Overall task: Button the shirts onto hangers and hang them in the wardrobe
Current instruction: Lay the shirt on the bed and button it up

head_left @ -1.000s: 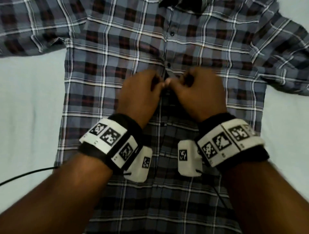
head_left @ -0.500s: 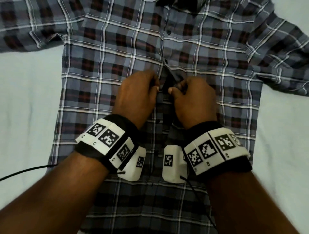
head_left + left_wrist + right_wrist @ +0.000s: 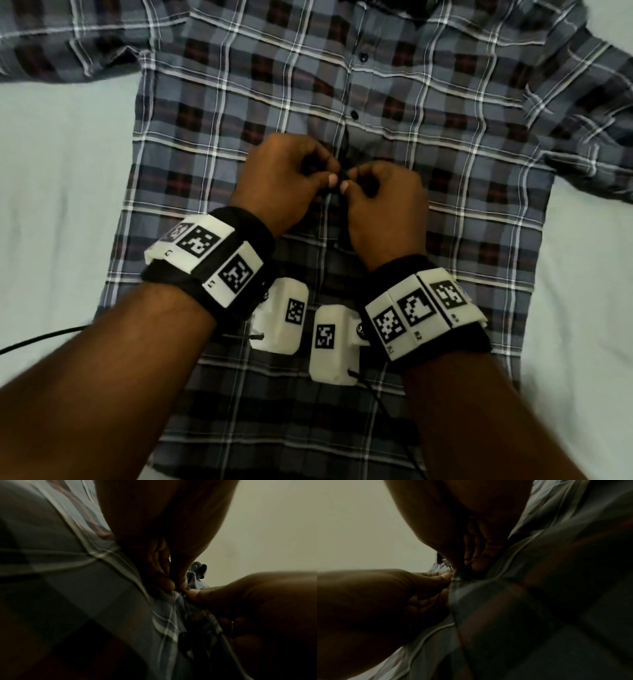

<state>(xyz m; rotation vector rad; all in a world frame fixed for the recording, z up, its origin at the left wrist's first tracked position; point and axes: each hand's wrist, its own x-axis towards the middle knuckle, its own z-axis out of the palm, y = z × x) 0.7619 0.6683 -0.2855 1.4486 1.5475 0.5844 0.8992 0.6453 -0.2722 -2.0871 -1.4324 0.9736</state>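
Note:
A grey, blue and dark red plaid shirt (image 3: 226, 113) lies flat, front up, with sleeves spread to both sides. Two dark buttons (image 3: 355, 115) above my hands are fastened. My left hand (image 3: 291, 178) pinches the left edge of the front placket at mid chest. My right hand (image 3: 380, 198) pinches the right edge; the thumbs almost meet. Below them the front hangs slightly apart. In the left wrist view my left hand (image 3: 173, 585) grips the shirt (image 3: 96, 588) fabric. In the right wrist view my right hand (image 3: 471, 562) nips the shirt (image 3: 488, 596) edge. No hanger shows.
The shirt rests on a pale sheet (image 3: 61, 192) that runs out on both sides. A thin black cable (image 3: 37, 341) crosses the sheet at the lower left. A plain pale wall (image 3: 274, 527) shows behind the hands in the wrist views.
Both hands have slid down the placket, from just under the second fastened button to a lower spot, and have closed together on the fabric edges again.

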